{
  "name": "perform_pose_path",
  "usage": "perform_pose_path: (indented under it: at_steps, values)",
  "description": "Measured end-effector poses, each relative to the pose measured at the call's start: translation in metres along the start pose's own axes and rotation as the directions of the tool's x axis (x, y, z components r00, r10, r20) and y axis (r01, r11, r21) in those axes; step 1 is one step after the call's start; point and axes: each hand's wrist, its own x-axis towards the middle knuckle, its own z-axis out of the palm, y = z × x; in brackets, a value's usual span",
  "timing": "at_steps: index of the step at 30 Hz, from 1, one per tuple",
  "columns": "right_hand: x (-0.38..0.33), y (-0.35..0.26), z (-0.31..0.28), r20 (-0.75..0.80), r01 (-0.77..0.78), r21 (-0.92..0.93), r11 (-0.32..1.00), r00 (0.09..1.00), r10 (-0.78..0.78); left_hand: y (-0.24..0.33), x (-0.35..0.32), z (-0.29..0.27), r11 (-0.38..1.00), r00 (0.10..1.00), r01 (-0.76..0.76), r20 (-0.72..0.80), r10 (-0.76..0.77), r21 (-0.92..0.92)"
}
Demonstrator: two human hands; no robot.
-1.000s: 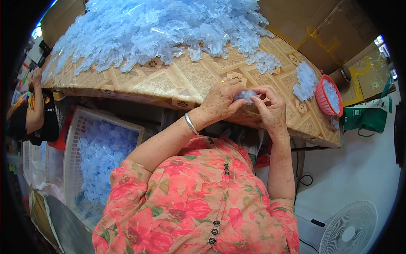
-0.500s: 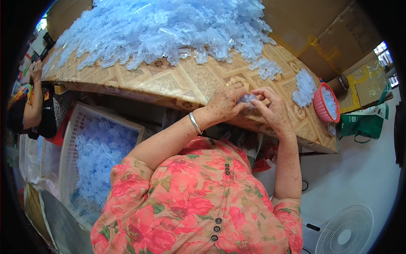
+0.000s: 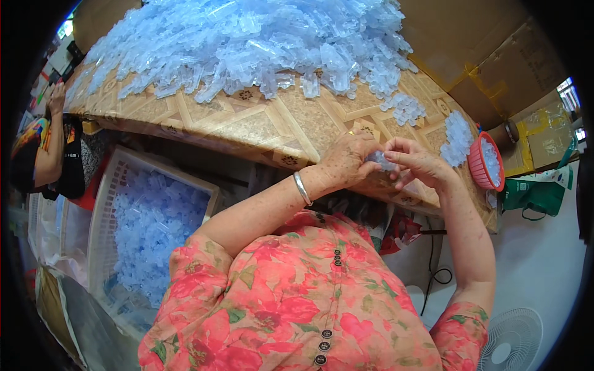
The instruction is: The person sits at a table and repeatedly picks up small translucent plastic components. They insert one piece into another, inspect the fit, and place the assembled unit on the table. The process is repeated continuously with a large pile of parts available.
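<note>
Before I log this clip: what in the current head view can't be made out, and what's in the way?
Head view:
- Clear plastic in hand: full shape and piece count, covered by the left hand and right hand.
- Plastic pile: top, cut off by the upper edge.
- White fan: lower part, cut off by the bottom edge.
- Co-worker's hand: any grip, too small.

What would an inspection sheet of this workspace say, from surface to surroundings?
Surface: patterned table, partly under a pile of clear bluish pieces.
Job's things: small clear piece in hand; crate and red basket hold similar ones.
Clutter: loose pieces beside the basket.
Grippers: bare hands; left hand pinches the piece, right hand at it, grip unclear.
Cables: black cable, looped, below the table.
Surroundings: cardboard, green bag, fan, co-worker's hand.
</note>
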Motion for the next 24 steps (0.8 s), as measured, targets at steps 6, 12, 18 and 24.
perform_pose_path:
  at_steps: [6,12,18,24]
  values:
    - [0.005,0.005,0.0,-0.035,-0.013,0.112,0.994,0.999,0.017,0.002,-0.001,0.001,1.0,0.999,0.019,-0.026,-0.019,0.002]
    - [0.005,-0.003,0.005,-0.06,-0.027,0.045,0.999,0.998,0.029,-0.003,-0.004,0.005,0.999,0.998,0.041,-0.053,-0.042,-0.015]
    - [0.0,0.001,0.036,-0.121,0.03,0.067,0.997,0.992,-0.022,-0.002,-0.002,-0.024,1.0,0.992,0.026,0.124,-0.028,0.015]
    - [0.008,-0.002,0.044,-0.104,0.054,0.046,0.997,0.993,-0.049,0.025,-0.004,-0.056,0.958,0.979,0.098,0.147,-0.141,0.268]
